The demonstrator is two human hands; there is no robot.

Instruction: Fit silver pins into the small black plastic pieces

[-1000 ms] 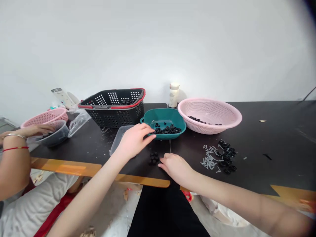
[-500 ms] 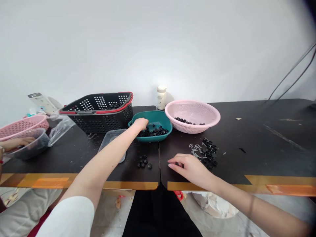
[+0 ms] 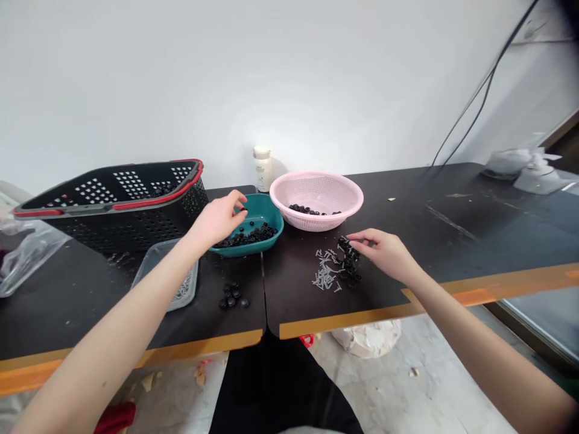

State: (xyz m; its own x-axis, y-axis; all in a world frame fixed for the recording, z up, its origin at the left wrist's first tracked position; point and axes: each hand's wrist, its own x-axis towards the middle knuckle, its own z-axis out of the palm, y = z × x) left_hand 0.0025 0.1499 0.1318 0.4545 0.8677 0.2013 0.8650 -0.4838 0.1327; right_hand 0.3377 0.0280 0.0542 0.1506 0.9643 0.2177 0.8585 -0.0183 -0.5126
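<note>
left hand (image 3: pixel 218 220) is over the teal plastic dish (image 3: pixel 274 232), thumb and index close together at a small black ring (image 3: pixel 243 209), can't tell at this res if it's actually pinched. dish holds a heap of black rings (image 3: pixel 246 236). right hand (image 3: pixel 380 250) has its fingers together, resting on a loose pile of black rings (image 3: pixel 349 259) on the desk (image 3: pixel 407 241), and the fingers hide whether one is clamped. grey screws (image 3: pixel 324 271) lie touching that pile on its left. a small group of black rings (image 3: pixel 232 295) sits near the desk's front edge, just left of the desk seam (image 3: pixel 263 283). risks: right hand sweeps the pile and rings mix into the screws; a ring slips from the left fingers and rolls, black on a black desk so hard to spot, and the seam or front edge could catch it. clear plastic tray (image 3: pixel 141 280) is under the left forearm (image 3: pixel 113 325), so an arm drag could shift it and the screws inside (image 3: pixel 183 293). pink plastic strainer bowl (image 3: pixel 316 178) has more black rings in it, part-seen. black basket with red handles (image 3: pixel 108 208) has a dark load, mostly hidden by its wall, and individual ring shape is too small to make out
</note>
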